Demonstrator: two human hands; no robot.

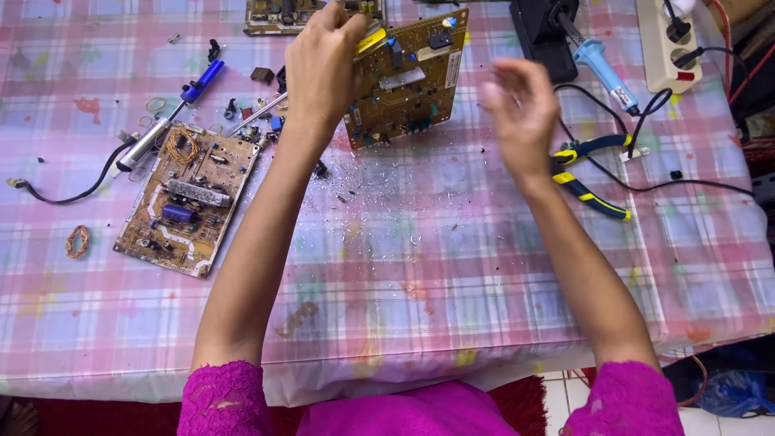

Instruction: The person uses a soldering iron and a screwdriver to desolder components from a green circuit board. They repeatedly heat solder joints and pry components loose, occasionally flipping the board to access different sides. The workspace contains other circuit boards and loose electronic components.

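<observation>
Two boards: left hand [321, 69] grip clamps circuit board [408, 77]; right hand [523, 113] open; pliers [588, 173] beside.

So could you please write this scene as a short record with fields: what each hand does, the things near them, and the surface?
left hand: left hand grips the brown circuit board with mixed components, held tilted above the table
right hand: right hand open, blurred, holds nothing
nearest to right hand: yellow-and-blue handled pliers
also on table: second brown circuit board lying flat; blue-handled soldering iron; white power strip
surface: pink checked tablecloth, scattered with small debris
</observation>
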